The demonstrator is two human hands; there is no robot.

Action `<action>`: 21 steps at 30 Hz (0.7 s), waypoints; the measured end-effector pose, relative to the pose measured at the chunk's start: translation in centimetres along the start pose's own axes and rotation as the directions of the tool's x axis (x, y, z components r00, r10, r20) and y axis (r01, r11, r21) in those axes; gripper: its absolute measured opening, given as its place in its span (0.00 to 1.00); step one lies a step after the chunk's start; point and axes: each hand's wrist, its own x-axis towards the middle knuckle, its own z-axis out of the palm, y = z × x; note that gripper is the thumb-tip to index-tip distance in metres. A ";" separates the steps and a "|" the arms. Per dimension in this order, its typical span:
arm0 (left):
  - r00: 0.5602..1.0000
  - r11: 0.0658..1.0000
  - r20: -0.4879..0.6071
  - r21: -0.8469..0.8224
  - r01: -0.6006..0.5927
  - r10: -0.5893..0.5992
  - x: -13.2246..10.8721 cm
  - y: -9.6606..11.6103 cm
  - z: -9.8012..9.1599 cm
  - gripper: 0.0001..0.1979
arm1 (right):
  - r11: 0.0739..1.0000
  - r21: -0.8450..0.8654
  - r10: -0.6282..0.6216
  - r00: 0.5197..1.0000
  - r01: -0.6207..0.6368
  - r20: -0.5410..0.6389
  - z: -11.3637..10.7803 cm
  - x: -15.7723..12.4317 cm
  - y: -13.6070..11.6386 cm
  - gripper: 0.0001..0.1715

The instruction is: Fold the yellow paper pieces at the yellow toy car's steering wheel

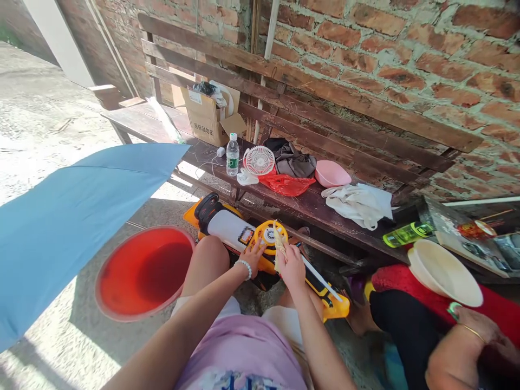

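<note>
And here we are, looking down from the head camera at a pair of bare hands working over the knees! The left hand (252,257) rests against a yellow plastic toy (266,241), its fingers spread across the round yellow wheel, with a white bead bracelet (244,268) on the wrist. The right hand (290,266) has its fingers pinched together on a pale yellow bundle (278,245), which it holds up just in front of that wheel; we can't quite tell what the bundle is from here. A thin white rod (320,279) runs from near the right hand down across the toy.

To the left, we've got a red plastic basin (144,273) on the ground, and a blue umbrella (73,227) cuts in over it. Just past the toy, a dark wooden bench (325,216) stands against a brick wall (406,54). Along it we see a cardboard box (205,116), a water bottle (232,155), a small white fan (259,160), a red plastic bag (286,184), a pink bowl (332,173) and a white cloth (359,205).

Over on the near right sits a second person, a separate hand (473,325) showing with a gold bangle, just beside a cream plate (444,273) lying tilted on a red cloth (406,276).
</note>
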 end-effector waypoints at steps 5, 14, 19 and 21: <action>0.998 0.999 0.066 -0.046 0.008 -0.005 0.1 -0.1 -0.9 0.61 | 0.995 -0.071 0.072 0.997 -0.070 0.035 4.0 -0.8 0.3 0.30; 0.960 0.963 -0.279 -0.254 -0.094 0.020 -1.7 -0.4 2.1 0.41 | 0.988 -0.057 0.147 0.987 -0.143 0.069 2.8 -4.8 2.9 0.31; 0.981 0.922 -0.176 -0.387 0.008 -0.083 -1.3 0.5 4.0 0.24 | 0.961 -0.164 0.261 0.926 -0.222 0.271 2.5 -7.9 3.3 0.22; 0.995 0.894 -0.081 -0.447 0.010 -0.052 -0.5 1.2 4.0 0.23 | 0.961 -0.147 0.271 0.911 -0.236 0.310 2.3 -8.0 2.9 0.21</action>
